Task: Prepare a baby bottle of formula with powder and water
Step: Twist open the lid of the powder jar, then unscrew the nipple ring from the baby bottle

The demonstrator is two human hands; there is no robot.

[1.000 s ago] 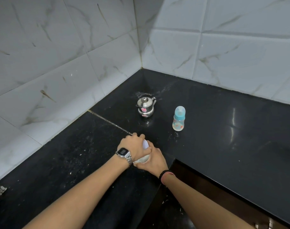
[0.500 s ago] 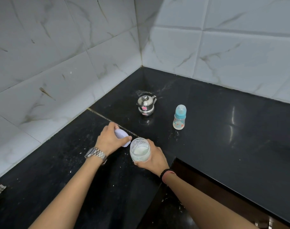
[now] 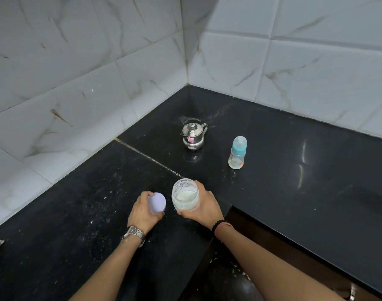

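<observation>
Right hand (image 3: 204, 206) wrapped around open powder jar (image 3: 185, 194), lower centre | left hand (image 3: 143, 210) clasping lid (image 3: 157, 202), just removed | scooping possible next; baby bottle (image 3: 237, 152) still capped.

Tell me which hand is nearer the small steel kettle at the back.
Right. The right hand, gripping the clear powder jar, sits almost straight in front of the small steel kettle; the left hand, holding the white lid, is farther off, down-left.
</observation>
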